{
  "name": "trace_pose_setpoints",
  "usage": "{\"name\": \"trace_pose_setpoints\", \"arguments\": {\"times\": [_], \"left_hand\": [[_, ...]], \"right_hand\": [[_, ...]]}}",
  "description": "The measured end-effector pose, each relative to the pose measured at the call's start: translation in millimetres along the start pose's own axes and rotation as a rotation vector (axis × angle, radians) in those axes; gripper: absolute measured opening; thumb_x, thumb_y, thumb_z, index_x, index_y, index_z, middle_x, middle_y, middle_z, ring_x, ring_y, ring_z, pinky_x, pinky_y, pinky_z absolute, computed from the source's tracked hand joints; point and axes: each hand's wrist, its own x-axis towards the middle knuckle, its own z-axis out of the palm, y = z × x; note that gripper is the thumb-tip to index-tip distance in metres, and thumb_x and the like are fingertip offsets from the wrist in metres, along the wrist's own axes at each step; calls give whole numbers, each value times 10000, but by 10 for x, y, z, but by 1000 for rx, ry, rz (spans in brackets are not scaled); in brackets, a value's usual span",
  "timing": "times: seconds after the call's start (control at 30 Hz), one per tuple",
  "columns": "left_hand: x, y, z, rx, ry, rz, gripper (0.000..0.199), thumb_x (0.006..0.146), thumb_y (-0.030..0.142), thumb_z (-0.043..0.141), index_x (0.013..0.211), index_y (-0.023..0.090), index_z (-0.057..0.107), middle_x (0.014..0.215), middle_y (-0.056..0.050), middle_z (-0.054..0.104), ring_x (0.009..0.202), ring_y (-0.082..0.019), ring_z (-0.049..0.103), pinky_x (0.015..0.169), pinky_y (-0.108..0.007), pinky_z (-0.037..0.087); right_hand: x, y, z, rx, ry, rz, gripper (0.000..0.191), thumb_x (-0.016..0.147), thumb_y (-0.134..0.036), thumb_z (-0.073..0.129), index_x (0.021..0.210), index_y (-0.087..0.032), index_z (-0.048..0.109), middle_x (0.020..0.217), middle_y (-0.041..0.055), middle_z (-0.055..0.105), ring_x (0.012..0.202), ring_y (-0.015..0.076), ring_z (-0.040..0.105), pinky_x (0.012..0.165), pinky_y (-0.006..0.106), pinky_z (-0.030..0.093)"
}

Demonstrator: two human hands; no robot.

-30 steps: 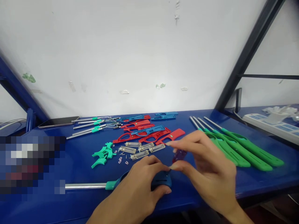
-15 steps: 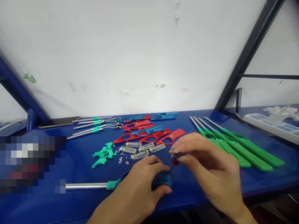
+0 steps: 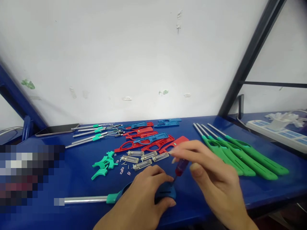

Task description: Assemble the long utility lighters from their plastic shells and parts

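Observation:
A blue gas lighter point(image 3: 168, 190) with a long metal tube lies flat on the near part of the table. My left hand point(image 3: 146, 195) is closed around its handle, fingers on the far side and thumb on the near side. Over the handle's right end, a small screwdriver point(image 3: 180, 168) stands tilted, its tip down at the handle. My right hand point(image 3: 213, 175) has its fingers at the top of the screwdriver, while the thumb stands a little apart from the grip. The contact under those fingers is partly hidden.
Several green lighters point(image 3: 249, 156) lie to the right. Red and blue handle shells point(image 3: 153, 139), clear fuel tanks point(image 3: 142, 164), green triggers point(image 3: 103, 164), tiny metal parts point(image 3: 122, 171) and metal tubes with wires point(image 3: 88, 139) lie behind and left. A flat dark device point(image 3: 57, 129) lies back left.
My right thumb has moved off the screwdriver's grip and the fingers have lifted and opened slightly. The screwdriver stands more upright. My left hand keeps its hold on the lighter; the view has shifted slightly.

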Motion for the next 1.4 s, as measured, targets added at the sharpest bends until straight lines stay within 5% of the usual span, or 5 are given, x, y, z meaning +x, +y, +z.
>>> {"name": "trace_pose_setpoints", "arguments": {"times": [0.6,0.77,0.97,1.17,1.4], "left_hand": [[-36,12,1,-40,-5,-2,452,924,251,843,1359,318,737,1363,-25,677,1270,-263,656,1161,-412,486],[-39,8,-4,-39,-12,-12,469,926,262,838,1376,333,728,1350,-18,675,1247,-262,663,1142,-413,488],[-24,5,-7,-45,4,7,434,933,288,835,1355,327,743,1319,-17,697,1226,-252,668,1131,-394,489],[-21,2,5,-32,20,41,454,923,295,849,1364,320,742,1345,-22,698,1262,-251,658,1174,-373,460],[-36,-28,20,-31,45,67,430,953,259,805,1373,308,727,1384,-25,681,1279,-260,645,1146,-395,491]], "right_hand": [[-40,-144,-22,-142,128,42,191,948,-240,821,1090,-367,823,855,-29,726,763,143,690,678,206,592],[-51,-160,-26,-158,27,45,244,1061,-246,641,1182,-382,805,1119,-13,825,935,168,788,835,228,646],[-37,-97,-12,-51,126,-8,101,932,-226,832,950,-316,790,849,-48,762,774,128,713,707,174,603],[-50,-93,-67,-54,36,8,203,1043,-199,680,1094,-345,812,1043,-33,834,929,143,773,806,197,623],[-75,-54,10,-84,141,-24,221,915,-163,844,1068,-322,830,821,-11,654,766,167,627,663,280,548]]}}
